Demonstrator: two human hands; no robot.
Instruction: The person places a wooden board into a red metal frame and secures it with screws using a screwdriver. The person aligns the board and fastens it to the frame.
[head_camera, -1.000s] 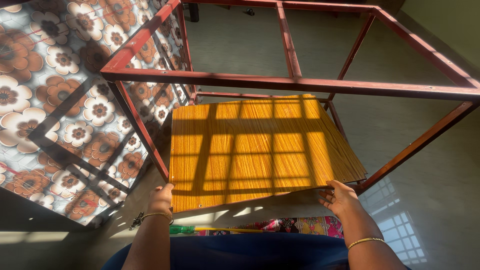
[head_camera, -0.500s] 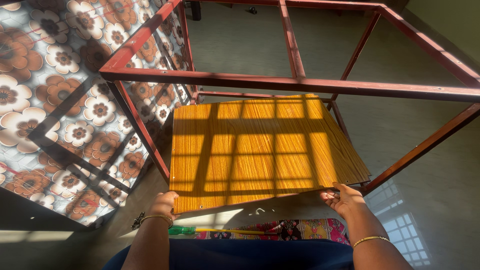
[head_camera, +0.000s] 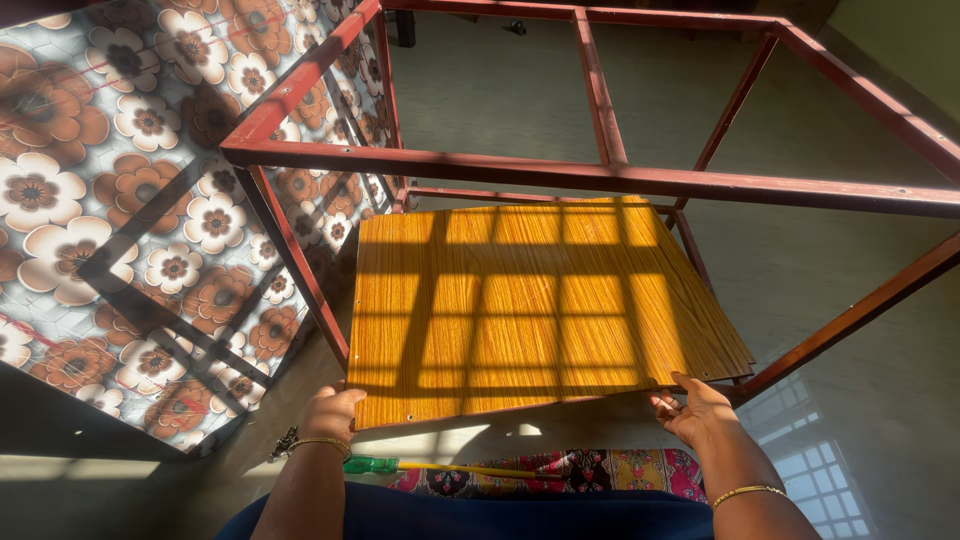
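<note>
Wood-grain laminate board (head_camera: 530, 305), golden in window light, sits tilted inside the red metal frame (head_camera: 600, 180) as I grip its near edge, left hand (head_camera: 332, 412) clasping one corner, right hand (head_camera: 695, 410) cupped under the other. To my judgement, level hands and a square approach between the uprights keep it from snagging beside the floral-covered panel (head_camera: 130, 220).
</note>
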